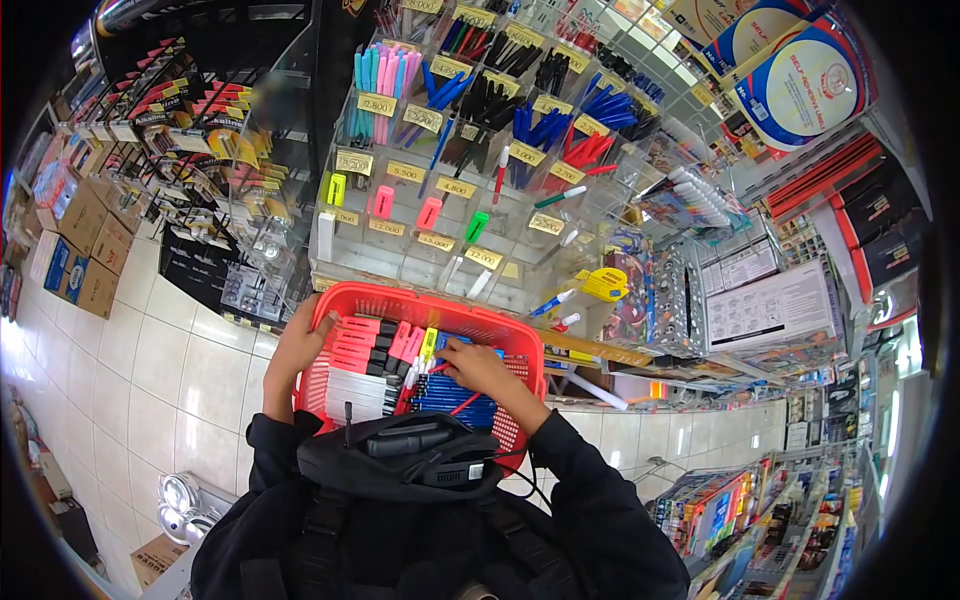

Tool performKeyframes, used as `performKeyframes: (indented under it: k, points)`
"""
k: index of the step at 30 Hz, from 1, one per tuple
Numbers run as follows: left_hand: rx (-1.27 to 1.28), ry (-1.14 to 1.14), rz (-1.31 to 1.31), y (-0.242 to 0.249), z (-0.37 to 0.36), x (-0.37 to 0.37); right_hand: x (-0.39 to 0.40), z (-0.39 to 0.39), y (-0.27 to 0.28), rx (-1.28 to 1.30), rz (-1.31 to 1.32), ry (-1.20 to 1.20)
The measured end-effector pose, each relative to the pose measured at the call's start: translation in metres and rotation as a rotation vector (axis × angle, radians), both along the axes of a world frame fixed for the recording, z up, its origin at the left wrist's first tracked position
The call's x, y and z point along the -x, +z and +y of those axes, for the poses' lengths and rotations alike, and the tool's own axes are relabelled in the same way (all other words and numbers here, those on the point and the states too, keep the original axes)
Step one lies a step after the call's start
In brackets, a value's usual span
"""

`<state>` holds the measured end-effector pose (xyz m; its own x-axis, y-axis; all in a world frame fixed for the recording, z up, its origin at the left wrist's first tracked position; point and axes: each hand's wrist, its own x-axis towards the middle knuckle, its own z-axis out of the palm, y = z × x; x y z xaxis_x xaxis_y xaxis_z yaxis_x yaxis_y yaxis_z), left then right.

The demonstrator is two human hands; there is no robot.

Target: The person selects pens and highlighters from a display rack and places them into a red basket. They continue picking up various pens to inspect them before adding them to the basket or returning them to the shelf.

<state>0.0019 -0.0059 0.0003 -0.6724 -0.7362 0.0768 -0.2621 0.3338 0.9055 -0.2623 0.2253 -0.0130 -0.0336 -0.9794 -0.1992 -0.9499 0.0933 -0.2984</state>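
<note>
My left hand (298, 345) is closed on the left rim of a red plastic basket (530, 340) held before my body. Inside the basket, my right hand (480, 368) rests over a row of blue pens (455, 392), its fingers curled together. A small red pen (438, 368) lies right at these fingertips; whether they grip it is not clear. To the left are pink highlighters (357, 343), a yellow highlighter (429, 343) and white markers (352, 392) with dark ends. Another red pen (465, 403) lies slanted across the blue ones. A black chest bag (400, 455) hides the basket's near side.
A clear stepped pen rack (400, 250) with price labels stands just beyond the basket, holding highlighters, markers and pens. Hanging battery packs (215, 110) are at left, cardboard boxes (95, 240) on the tiled floor (190, 350). More shelves (720, 510) stand at right.
</note>
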Motion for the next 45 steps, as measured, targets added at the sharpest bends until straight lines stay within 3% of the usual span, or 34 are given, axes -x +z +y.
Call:
performKeyframes:
  k: [5,7,9,11,13,15,17,20,23,27,30,35,38,40,42,44,45]
  points:
    - [-0.017,0.001,-0.010,0.002,0.000,0.000,0.007,-0.003,0.027,-0.034,-0.074,-0.023]
    - [-0.051,-0.003,0.023,0.003,0.001,0.001,0.017,-0.021,0.083,0.043,-0.252,-0.143]
    - [-0.060,-0.006,0.031,0.006,0.002,0.001,0.038,-0.035,0.126,0.215,-0.266,-0.173]
    - [-0.047,-0.004,0.019,0.009,0.002,0.002,0.046,-0.042,0.195,0.295,-0.267,-0.380]
    - [-0.044,-0.001,0.015,0.008,0.002,0.002,0.071,-0.044,0.226,0.703,-0.235,-0.397]
    - [-0.052,0.000,0.023,0.005,0.002,0.001,0.098,-0.052,0.261,0.944,-0.182,-0.469]
    - [-0.066,-0.006,0.046,0.000,0.000,0.001,0.132,-0.061,0.270,1.123,-0.113,-0.707]
    - [-0.042,-0.018,0.016,-0.001,-0.002,0.001,0.189,-0.071,0.248,1.179,-0.076,-0.807]
    - [-0.014,-0.018,0.000,-0.005,-0.004,0.000,0.227,-0.080,0.221,1.056,-0.228,-0.796]
    - [-0.021,-0.009,0.012,-0.004,-0.001,-0.001,0.205,-0.081,0.231,1.043,-0.450,-0.776]
    - [-0.005,0.001,0.007,-0.007,-0.002,-0.001,0.199,-0.069,0.251,1.205,-0.332,-0.710]
    - [-0.013,-0.001,0.007,-0.003,-0.001,0.000,0.122,-0.047,0.303,1.704,-0.348,-0.586]
    - [-0.040,-0.023,-0.008,-0.002,-0.003,-0.001,0.086,-0.037,0.278,1.723,-0.226,-0.391]
    - [0.026,0.003,0.030,0.000,-0.002,0.002,0.054,-0.024,0.242,1.268,-0.354,-0.333]
    - [0.010,0.010,0.008,-0.007,0.000,-0.001,0.032,-0.027,0.198,0.877,-0.397,-0.124]
    - [-0.012,0.003,-0.019,-0.014,-0.003,-0.002,0.011,-0.035,0.156,0.634,-0.259,0.196]
    - [0.007,0.000,-0.013,-0.011,-0.002,-0.001,0.005,-0.035,0.131,0.468,-0.265,0.189]
